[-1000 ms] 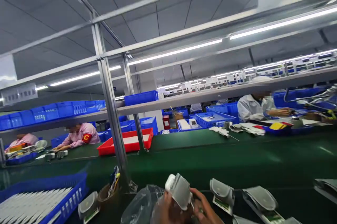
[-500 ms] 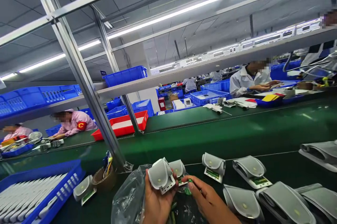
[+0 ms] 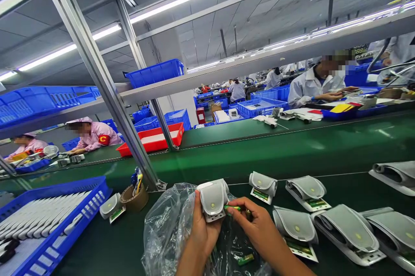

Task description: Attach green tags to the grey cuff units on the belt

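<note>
My left hand [image 3: 205, 228] is closed round a wrist blood pressure monitor [image 3: 214, 198], a white body with a folded grey cuff, held upright above a clear plastic bag [image 3: 165, 224]. Between thumb and fingertips, my right hand [image 3: 254, 220] pinches a green battery [image 3: 232, 209] close against the monitor's right side. Another green battery [image 3: 245, 259] lies on the bag below. To the right sit several similar cuffed monitors, among them a small one [image 3: 263, 185] and a larger one [image 3: 352, 233], some with green batteries showing in their open ends.
A blue crate [image 3: 81, 220] at left holds rows of white parts. Near it are a cuffed monitor [image 3: 112, 207] and a brown tape roll [image 3: 134, 198] with pens in it. A metal post [image 3: 103, 86] rises behind; co-workers sit beyond the green belt [image 3: 259, 150].
My right hand has brought the green battery up to the held monitor's side. The monitor has turned more upright. A loose battery on the bag now shows. The view has tipped downward.
</note>
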The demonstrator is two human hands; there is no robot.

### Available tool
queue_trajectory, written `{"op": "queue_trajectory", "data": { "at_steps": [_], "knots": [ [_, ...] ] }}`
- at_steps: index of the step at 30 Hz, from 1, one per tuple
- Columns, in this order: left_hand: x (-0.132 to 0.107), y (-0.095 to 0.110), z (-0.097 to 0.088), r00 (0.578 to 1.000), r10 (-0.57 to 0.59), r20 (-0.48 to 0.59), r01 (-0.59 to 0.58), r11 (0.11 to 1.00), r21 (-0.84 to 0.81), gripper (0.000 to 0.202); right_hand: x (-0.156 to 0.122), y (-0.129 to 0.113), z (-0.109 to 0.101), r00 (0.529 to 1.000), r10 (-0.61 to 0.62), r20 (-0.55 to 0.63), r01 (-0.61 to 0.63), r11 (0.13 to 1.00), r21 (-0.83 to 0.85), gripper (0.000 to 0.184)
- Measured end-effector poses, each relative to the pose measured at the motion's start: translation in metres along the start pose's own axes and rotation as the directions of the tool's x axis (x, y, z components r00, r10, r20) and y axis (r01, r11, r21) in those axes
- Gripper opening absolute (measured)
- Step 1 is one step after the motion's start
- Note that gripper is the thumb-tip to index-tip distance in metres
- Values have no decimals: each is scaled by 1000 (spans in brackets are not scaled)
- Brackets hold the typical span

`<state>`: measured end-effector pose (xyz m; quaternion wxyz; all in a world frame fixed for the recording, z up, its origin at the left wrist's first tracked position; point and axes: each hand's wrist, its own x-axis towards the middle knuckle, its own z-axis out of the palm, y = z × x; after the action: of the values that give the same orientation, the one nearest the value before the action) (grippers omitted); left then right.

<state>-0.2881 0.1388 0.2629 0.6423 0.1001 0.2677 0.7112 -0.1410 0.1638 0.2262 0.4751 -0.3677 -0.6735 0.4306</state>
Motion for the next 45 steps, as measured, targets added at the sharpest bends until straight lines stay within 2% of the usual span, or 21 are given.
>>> {"op": "queue_trajectory", "data": {
  "at_steps": [3,7,10,12,14,22,27,30,31,33,35,38,40,42,45],
  "knots": [
    [-1,-5,3,999,-33,4,33,999,-26,52,0,3,6,994,-74,-85,75,997,8,52],
    [-1,-7,4,999,-44,1,44,999,-9,55,-5,5,16,978,-198,-62,197,980,-16,48],
    [0,-7,0,999,-32,9,31,999,4,51,-6,10,17,990,-123,-75,121,992,-26,46],
    [1,-9,-4,999,-27,25,26,999,24,47,-3,13,15,996,-23,-81,25,1000,19,48],
    [3,-11,-8,998,-34,48,32,998,46,47,1,15,10,998,17,-64,-13,997,70,47],
    [8,-17,-11,998,-49,40,49,999,4,51,0,12,9,972,-225,-73,230,969,85,27],
    [4,-17,-8,988,-114,109,121,991,-62,49,-2,11,9,922,-386,-40,380,919,-109,19],
    [4,-11,-8,984,-133,121,143,987,-77,52,-5,10,8,886,-462,37,460,866,-197,16],
    [4,-8,-8,982,-136,133,147,987,-70,57,-7,9,8,880,-467,82,474,858,-200,18],
    [4,-1,-7,976,-139,170,151,987,-58,69,-12,8,8,874,-459,158,483,858,-174,35],
    [4,5,-7,967,-123,222,137,990,-46,77,-18,6,9,878,-444,179,467,877,-114,52],
    [3,8,-5,964,-77,256,81,997,-6,71,-22,3,10,929,-349,123,344,937,68,51],
    [3,8,-4,975,-33,221,29,999,24,59,-19,3,9,969,-237,64,219,953,208,46],
    [4,7,-2,987,18,161,-24,999,41,51,-14,4,7,991,-132,20,117,934,338,43],
    [5,8,0,994,46,102,-52,997,57,51,-6,6,3,997,-83,1,73,887,456,39]
  ]
}}
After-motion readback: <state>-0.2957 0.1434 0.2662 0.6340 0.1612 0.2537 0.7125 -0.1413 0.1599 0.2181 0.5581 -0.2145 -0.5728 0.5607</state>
